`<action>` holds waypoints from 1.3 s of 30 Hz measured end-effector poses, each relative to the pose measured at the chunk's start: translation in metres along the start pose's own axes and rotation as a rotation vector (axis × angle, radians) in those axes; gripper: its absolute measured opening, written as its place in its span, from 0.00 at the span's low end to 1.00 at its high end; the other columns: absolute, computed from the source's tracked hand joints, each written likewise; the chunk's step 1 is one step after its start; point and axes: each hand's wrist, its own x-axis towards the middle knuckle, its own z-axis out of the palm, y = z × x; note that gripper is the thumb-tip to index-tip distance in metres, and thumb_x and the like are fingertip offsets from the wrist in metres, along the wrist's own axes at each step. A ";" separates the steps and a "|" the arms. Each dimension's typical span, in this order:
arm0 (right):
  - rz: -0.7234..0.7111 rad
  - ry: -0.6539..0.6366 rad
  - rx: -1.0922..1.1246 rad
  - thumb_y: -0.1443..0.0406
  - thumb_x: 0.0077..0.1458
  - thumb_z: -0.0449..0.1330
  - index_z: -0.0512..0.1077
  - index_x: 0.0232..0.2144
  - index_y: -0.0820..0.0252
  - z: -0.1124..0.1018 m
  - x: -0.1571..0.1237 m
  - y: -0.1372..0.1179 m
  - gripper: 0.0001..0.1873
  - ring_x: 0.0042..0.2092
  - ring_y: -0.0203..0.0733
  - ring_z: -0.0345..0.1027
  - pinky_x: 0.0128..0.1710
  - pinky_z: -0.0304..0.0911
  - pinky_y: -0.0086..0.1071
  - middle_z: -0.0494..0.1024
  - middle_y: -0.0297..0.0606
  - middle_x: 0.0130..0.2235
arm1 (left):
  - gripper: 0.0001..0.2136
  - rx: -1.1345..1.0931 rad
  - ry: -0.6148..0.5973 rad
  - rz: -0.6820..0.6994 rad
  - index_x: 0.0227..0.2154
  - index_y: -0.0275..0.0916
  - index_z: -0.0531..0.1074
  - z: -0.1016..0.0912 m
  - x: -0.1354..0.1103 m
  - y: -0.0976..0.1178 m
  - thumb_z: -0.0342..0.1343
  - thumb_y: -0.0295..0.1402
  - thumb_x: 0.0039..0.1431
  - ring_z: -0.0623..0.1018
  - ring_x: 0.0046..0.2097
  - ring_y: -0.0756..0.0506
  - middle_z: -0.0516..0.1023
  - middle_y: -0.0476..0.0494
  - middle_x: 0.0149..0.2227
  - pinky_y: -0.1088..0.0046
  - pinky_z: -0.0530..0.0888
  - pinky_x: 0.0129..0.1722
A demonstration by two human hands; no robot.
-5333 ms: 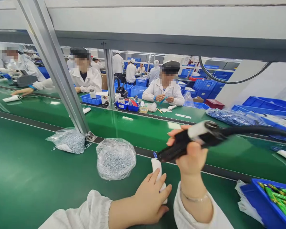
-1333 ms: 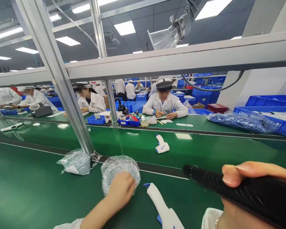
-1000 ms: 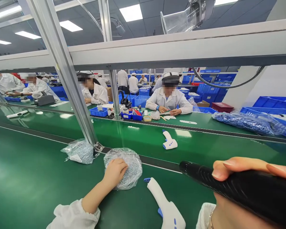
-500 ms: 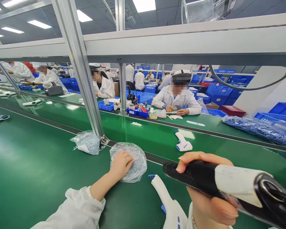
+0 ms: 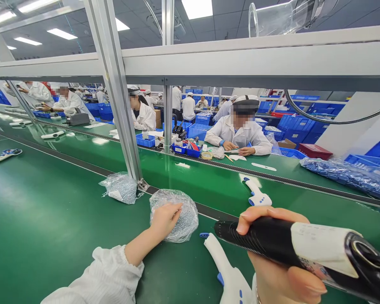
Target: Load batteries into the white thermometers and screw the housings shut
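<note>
My right hand [image 5: 281, 253] is wrapped around a black electric screwdriver [image 5: 266, 238] with a pale label, its front end pointing left. Below that end lies a white gun-shaped housing [image 5: 229, 276] with a blue trigger and a blue tip, cut off by the bottom edge. Over an open clear plastic bag of small screws [image 5: 185, 221], my left hand [image 5: 165, 219] has thumb and fingers drawn together. Anything between its fingertips is too small to make out. A second bag of screws [image 5: 125, 190] rests to the left, by the metal post.
On the green conveyor belt [image 5: 205, 185] lies another gun-shaped housing [image 5: 259, 197]. A metal post [image 5: 120, 105] rises from the bench and a white beam [image 5: 240, 59] crosses above. Opposite, a co-worker [image 5: 240, 131] sits beside blue bins [image 5: 186, 150]. A white-and-blue part [image 5: 4, 155] lies far left.
My left fingertips have lifted a little from the screws and drawn together. The housing on the belt has moved right. The screwdriver stays in my right hand, and the view has shifted slightly.
</note>
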 end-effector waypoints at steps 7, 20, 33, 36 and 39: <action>0.037 -0.020 0.047 0.39 0.53 0.54 0.67 0.40 0.56 0.008 -0.005 -0.003 0.29 0.25 0.35 0.63 0.25 0.62 0.29 0.71 0.34 0.33 | 0.18 -0.188 0.039 0.161 0.55 0.42 0.55 -0.001 -0.003 0.047 0.45 0.32 0.62 0.73 0.28 0.50 0.74 0.51 0.27 0.76 0.71 0.28; 0.060 -0.002 0.066 0.34 0.49 0.48 0.65 0.42 0.52 0.011 -0.010 -0.005 0.33 0.24 0.36 0.61 0.25 0.63 0.31 0.70 0.33 0.33 | 0.29 -0.252 0.069 0.296 0.62 0.42 0.39 -0.009 0.002 0.058 0.45 0.27 0.62 0.74 0.28 0.49 0.77 0.50 0.29 0.74 0.72 0.28; 0.060 0.031 0.014 0.34 0.49 0.49 0.65 0.40 0.53 0.013 -0.005 -0.009 0.33 0.22 0.36 0.60 0.24 0.59 0.31 0.70 0.32 0.31 | 0.28 -0.203 0.082 0.325 0.62 0.42 0.39 -0.012 0.003 0.061 0.44 0.27 0.62 0.74 0.27 0.49 0.77 0.50 0.28 0.75 0.71 0.25; 0.073 0.022 0.021 0.35 0.50 0.49 0.65 0.40 0.53 0.013 -0.007 -0.008 0.32 0.22 0.35 0.60 0.23 0.60 0.31 0.70 0.33 0.31 | 0.29 -0.213 0.087 0.327 0.62 0.42 0.39 -0.012 0.005 0.060 0.45 0.26 0.62 0.73 0.27 0.49 0.77 0.50 0.28 0.75 0.70 0.25; 0.073 0.011 0.032 0.35 0.50 0.50 0.65 0.40 0.53 0.014 -0.007 -0.007 0.32 0.22 0.34 0.60 0.23 0.61 0.30 0.70 0.32 0.32 | 0.28 -0.211 0.083 0.331 0.62 0.41 0.39 -0.014 0.005 0.059 0.45 0.26 0.62 0.74 0.28 0.49 0.76 0.49 0.29 0.75 0.70 0.26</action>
